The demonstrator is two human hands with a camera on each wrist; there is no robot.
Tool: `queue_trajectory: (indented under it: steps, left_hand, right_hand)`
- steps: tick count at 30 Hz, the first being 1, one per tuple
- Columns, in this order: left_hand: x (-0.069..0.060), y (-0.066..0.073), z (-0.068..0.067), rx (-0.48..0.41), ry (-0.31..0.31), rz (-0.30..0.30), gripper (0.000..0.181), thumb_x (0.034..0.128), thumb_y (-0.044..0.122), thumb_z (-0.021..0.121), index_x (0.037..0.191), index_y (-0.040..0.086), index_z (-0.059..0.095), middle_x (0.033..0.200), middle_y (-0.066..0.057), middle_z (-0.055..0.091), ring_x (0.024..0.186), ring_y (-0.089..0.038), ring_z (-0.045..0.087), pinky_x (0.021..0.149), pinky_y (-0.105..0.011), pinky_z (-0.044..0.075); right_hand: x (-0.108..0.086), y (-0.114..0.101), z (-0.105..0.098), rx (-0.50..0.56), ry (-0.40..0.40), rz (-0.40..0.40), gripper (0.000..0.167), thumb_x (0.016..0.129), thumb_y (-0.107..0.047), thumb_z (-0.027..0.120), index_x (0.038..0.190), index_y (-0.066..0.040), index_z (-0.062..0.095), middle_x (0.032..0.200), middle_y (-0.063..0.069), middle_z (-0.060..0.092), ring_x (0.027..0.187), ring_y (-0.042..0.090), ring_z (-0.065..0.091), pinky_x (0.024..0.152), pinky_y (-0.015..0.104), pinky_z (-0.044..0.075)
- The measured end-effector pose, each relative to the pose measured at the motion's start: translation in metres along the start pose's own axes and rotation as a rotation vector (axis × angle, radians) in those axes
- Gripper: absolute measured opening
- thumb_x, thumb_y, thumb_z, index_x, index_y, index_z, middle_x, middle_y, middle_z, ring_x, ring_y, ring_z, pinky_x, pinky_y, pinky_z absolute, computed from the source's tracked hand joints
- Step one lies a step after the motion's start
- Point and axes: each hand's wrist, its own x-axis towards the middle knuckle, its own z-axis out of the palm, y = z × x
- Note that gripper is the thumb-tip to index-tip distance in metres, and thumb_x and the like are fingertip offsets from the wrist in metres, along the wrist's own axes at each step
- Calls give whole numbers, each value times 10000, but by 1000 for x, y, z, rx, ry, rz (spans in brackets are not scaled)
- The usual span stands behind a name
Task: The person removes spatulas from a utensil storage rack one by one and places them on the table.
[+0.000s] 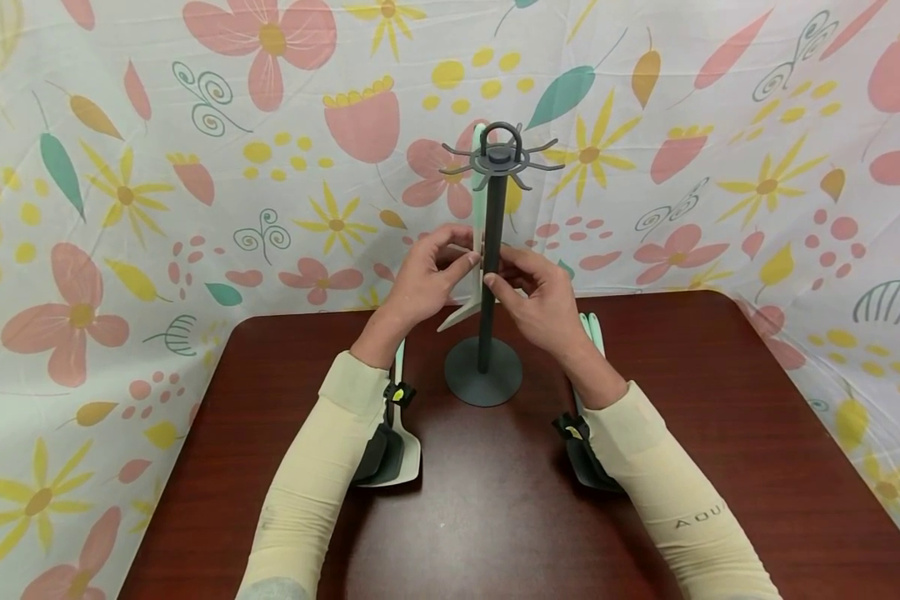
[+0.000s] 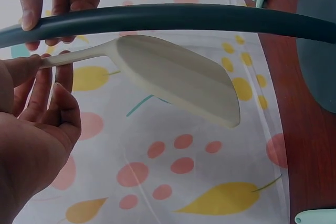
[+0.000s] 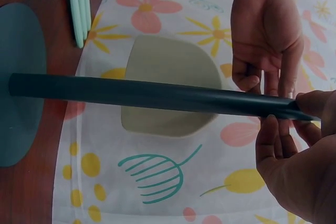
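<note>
A dark grey utensil stand (image 1: 497, 217) rises upright from its round base on the table, with several hooks and a loop on top. My left hand (image 1: 429, 279) pinches the handle of a cream turner (image 2: 173, 77) just behind the stand's pole. Its blade points down, and its mint handle end (image 1: 479, 137) reaches up beside the hooks; whether it hangs on one, I cannot tell. Across from it, my right hand (image 1: 536, 296) grips the pole between thumb and fingers. In the right wrist view the pole partly covers the turner's blade.
On the brown table (image 1: 450, 525), several utensils with dark and cream heads (image 1: 407, 458) lie left of the stand, partly under my left forearm. More mint-handled utensils (image 1: 594, 327) lie at the right, partly behind my right arm. A floral cloth (image 1: 270, 150) hangs behind.
</note>
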Motion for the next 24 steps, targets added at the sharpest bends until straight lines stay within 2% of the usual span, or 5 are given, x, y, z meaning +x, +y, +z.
queue_trajectory:
  steps: [6,10,15,20,24]
  left_hand:
    - [2,-1,0,-7,10,18,246,1067,123,662,1310,96,691,1165,-70,719,1054,-225,749,996,-391,564]
    - [1,-1,-1,-2,16,5,252,1069,139,662,1318,111,690,1181,-59,712,1081,-214,737,976,-399,573]
    - [1,0,-1,6,21,-11,261,1071,153,662,1330,133,691,1198,-46,704,1101,-191,722,891,-402,600]
    - [1,0,-1,7,30,-16,268,1073,152,658,1334,98,689,1226,-96,702,1114,-205,718,827,-410,610]
    - [1,-1,-2,-3,25,-9,278,1072,139,656,1335,54,685,1216,-121,700,1104,-226,724,859,-416,605]
  right_hand:
    - [0,0,0,-14,-2,1,375,968,123,677,1342,114,668,1132,268,718,954,325,707,827,215,585]
    - [0,-1,0,-14,-5,6,372,976,105,682,1347,108,670,1145,258,719,964,339,705,830,220,584]
    - [0,-1,-1,-14,-7,8,351,984,86,688,1333,113,675,1140,261,725,971,388,701,836,224,585]
    - [0,-1,-1,-21,-4,5,351,980,104,676,1330,116,674,1138,270,719,962,352,702,833,214,577]
    - [0,1,-1,-9,-5,2,363,978,111,670,1340,105,675,1158,281,713,954,341,695,824,220,575]
